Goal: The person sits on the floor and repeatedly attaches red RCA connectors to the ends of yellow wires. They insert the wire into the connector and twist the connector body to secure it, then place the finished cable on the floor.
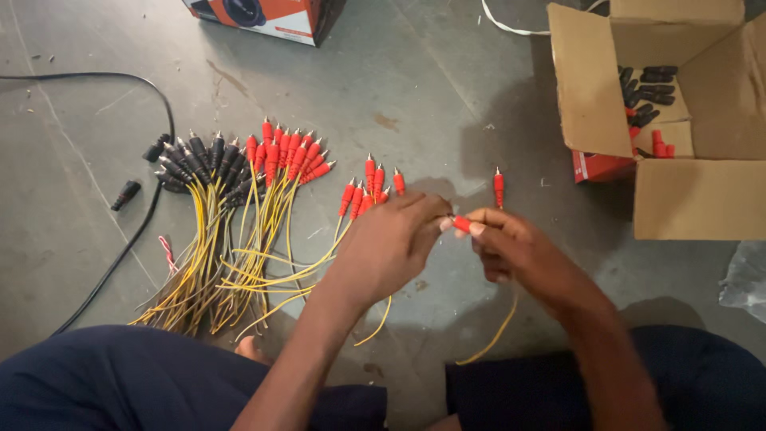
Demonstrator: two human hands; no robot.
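The floor [447,88] is seen as matt grey concrete, rough and stained in patches. The bundled cables [239,263] are sheathed in smooth yellow plastic with a slight sheen. The red plugs [287,152] and the black plugs [195,160], at 10 o'clock from the left hand [391,243], are capped in glossy moulded plastic, with small bright metal tips. A red plastic plug [461,224] is pinched by the right hand [511,243]. The open box [686,199] at 2 o'clock is made of matt brown corrugated cardboard. The trousers [144,383] are of dark matt cloth.
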